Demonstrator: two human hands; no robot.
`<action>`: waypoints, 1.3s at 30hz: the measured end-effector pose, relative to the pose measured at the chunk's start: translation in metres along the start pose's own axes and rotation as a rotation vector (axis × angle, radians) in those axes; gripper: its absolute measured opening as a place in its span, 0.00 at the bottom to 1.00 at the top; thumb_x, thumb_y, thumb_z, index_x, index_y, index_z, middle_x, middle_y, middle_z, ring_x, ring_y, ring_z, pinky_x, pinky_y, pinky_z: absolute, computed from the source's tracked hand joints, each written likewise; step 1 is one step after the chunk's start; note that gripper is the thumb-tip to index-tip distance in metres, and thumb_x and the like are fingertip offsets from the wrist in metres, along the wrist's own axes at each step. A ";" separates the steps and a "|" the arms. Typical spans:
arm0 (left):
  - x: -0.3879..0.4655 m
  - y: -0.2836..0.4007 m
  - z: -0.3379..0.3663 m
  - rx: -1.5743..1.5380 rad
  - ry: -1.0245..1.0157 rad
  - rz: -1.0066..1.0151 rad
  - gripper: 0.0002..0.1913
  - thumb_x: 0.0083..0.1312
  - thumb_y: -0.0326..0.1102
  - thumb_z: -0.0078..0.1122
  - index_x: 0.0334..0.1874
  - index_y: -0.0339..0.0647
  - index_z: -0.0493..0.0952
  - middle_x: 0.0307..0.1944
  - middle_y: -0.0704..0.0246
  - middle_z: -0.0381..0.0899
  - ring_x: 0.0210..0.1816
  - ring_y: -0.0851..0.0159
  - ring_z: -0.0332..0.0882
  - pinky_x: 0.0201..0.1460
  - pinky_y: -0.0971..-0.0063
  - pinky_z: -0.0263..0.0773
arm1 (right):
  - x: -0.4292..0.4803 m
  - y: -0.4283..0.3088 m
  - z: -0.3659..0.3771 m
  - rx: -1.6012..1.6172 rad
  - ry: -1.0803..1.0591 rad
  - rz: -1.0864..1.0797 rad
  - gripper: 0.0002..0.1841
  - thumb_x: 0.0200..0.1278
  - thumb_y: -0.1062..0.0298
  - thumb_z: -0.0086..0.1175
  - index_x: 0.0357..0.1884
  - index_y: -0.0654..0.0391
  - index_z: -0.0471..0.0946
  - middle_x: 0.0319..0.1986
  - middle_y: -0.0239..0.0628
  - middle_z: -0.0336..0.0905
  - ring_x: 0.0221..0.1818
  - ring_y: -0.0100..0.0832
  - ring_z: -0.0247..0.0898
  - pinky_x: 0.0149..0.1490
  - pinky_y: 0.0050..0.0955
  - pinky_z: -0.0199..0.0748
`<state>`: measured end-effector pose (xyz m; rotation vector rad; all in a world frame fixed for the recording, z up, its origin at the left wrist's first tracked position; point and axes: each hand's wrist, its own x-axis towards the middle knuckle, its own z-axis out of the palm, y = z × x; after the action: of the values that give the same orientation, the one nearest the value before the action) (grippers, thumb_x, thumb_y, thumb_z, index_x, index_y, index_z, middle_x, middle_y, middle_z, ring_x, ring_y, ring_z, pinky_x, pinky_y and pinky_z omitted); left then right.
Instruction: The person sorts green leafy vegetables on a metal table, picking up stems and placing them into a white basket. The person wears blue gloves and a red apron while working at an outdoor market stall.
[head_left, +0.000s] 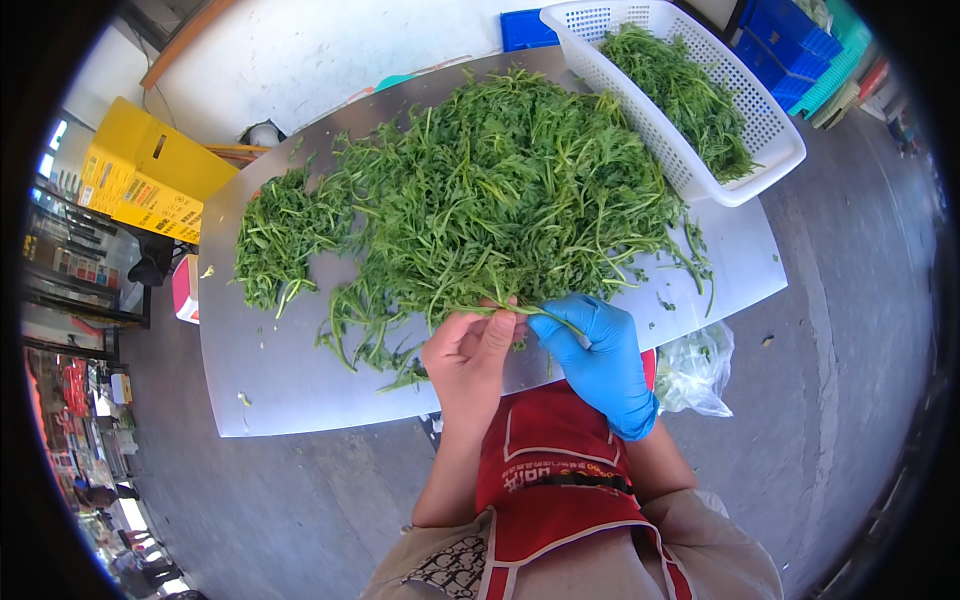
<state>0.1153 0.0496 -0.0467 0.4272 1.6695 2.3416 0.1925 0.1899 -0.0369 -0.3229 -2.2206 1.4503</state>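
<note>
My bare left hand (474, 349) pinches a green leafy stem (534, 308) between thumb and fingers. My right hand (592, 352), in a blue disposable glove, grips the same stem beside it, its fingertips close to my left thumb. Both hands are over the near edge of a metal table (300, 382). Just beyond them lies a large heap of leafy greens (502, 180) with thin stems. A smaller pile of the greens (281, 232) lies to the left. At the upper right, a white perforated plastic basket (720, 187) holds more greens (682, 97).
A yellow cardboard box (150, 172) stands beyond the table's left end, near a pink and white container (186, 289). Blue crates (787, 56) are stacked at the upper right. A clear plastic bag (697, 371) with greens hangs or stands below the table's near right edge.
</note>
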 end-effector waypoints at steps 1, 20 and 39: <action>0.001 0.000 -0.004 0.036 0.071 0.015 0.08 0.79 0.30 0.66 0.50 0.30 0.82 0.44 0.61 0.90 0.38 0.68 0.86 0.45 0.72 0.82 | 0.001 -0.004 0.001 0.006 0.032 0.019 0.07 0.65 0.70 0.72 0.44 0.53 0.88 0.28 0.38 0.80 0.30 0.43 0.76 0.38 0.36 0.74; 0.026 0.034 -0.003 1.024 -0.182 0.821 0.17 0.54 0.21 0.73 0.46 0.44 0.89 0.54 0.72 0.87 0.59 0.54 0.81 0.64 0.48 0.71 | 0.008 -0.023 -0.018 -0.470 0.103 -0.390 0.17 0.58 0.73 0.70 0.51 0.54 0.89 0.34 0.37 0.83 0.36 0.45 0.79 0.42 0.42 0.76; 0.022 0.012 0.011 1.121 -0.068 1.054 0.15 0.54 0.25 0.75 0.44 0.39 0.85 0.53 0.68 0.85 0.55 0.53 0.82 0.59 0.47 0.75 | 0.006 -0.018 -0.003 -0.377 0.220 -0.236 0.03 0.63 0.72 0.66 0.37 0.55 0.83 0.25 0.37 0.78 0.27 0.45 0.76 0.36 0.43 0.73</action>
<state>0.0988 0.0629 -0.0295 1.9019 3.0639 1.3894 0.1894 0.1875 -0.0181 -0.3117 -2.2509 0.8296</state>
